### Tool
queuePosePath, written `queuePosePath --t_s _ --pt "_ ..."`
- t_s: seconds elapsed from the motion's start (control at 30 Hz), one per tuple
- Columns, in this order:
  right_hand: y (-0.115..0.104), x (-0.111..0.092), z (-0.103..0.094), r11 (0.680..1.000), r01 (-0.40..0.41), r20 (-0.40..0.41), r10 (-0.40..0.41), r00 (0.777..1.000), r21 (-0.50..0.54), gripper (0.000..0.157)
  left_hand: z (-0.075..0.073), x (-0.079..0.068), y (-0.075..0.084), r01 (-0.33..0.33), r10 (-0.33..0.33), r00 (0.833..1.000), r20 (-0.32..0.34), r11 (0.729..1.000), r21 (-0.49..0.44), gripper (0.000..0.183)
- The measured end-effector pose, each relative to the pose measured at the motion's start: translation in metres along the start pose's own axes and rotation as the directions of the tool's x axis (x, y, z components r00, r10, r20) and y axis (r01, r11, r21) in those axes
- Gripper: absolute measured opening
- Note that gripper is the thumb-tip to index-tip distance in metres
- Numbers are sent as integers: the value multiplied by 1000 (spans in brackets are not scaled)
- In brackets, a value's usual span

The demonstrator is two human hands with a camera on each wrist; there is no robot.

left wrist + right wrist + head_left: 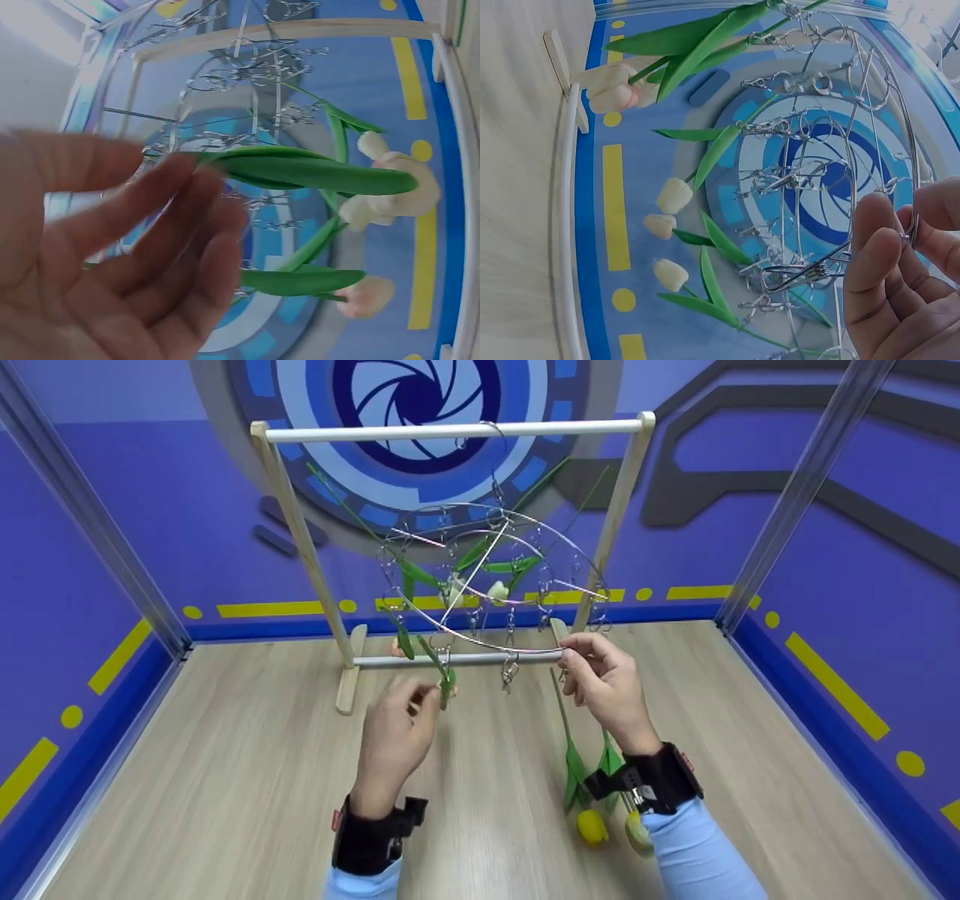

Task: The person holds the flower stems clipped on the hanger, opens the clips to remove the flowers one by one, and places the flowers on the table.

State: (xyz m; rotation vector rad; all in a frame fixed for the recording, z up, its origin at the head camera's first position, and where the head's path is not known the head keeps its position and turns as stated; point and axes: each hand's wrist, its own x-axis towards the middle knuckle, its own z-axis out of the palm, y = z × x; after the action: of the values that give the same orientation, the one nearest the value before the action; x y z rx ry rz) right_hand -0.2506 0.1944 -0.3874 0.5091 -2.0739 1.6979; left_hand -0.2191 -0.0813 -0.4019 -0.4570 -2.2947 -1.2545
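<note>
A round metal clip hanger [517, 651] hangs tilted from a white bar. My right hand [606, 686] pinches its near right rim between thumb and fingers; the rim wire [915, 172] runs into that grip in the right wrist view. My left hand [397, 727] is at the near left, its fingers loosely bent and blurred, right beside the green leaf [448, 688] of a hanging tulip. In the left wrist view the fingers overlap the end of that leaf [322, 176], with a pale bloom [412, 184] beyond. Other white tulips [675, 195] hang bloom-down from the clips.
The hanger's bar [360, 435] belongs to a wooden stand with a foot [347, 690] on the tabletop. Two yellow tulips [592, 826] lie at the right, partly under my right wrist. Bare metal clips [510, 671] dangle from the ring. Blue walls enclose the table.
</note>
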Motion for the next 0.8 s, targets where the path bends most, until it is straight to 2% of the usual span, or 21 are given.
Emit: queuePosePath --t_s 0.1,0.2,0.27,0.4,0.53,0.7,0.8 --pt "2 3 -3 1000 -24 19 23 1000 15 14 7 6 -6 5 -11 998 -67 996 -93 26" --pt "5 6 -4 999 -41 37 40 998 21 14 13 11 -11 -24 11 999 -53 970 -242 40" --pt "6 7 -5 998 -50 48 49 998 22 13 17 13 -13 -22 13 999 -31 945 -327 43" --pt "7 9 -5 998 -65 54 64 996 17 13 22 17 -13 2 -12 1000 -20 901 -433 37" --pt "7 9 -5 998 -68 56 68 996 6 13 27 17 -11 12 -39 998 -45 869 -495 26" --pt "5 6 -6 998 -54 59 55 997 -29 15 30 18 -9 -17 -48 993 -106 841 -541 16" --pt "1 1 -7 998 -25 50 28 998 -65 20 31 18 -8 -12 -67 990 -122 830 -557 13"
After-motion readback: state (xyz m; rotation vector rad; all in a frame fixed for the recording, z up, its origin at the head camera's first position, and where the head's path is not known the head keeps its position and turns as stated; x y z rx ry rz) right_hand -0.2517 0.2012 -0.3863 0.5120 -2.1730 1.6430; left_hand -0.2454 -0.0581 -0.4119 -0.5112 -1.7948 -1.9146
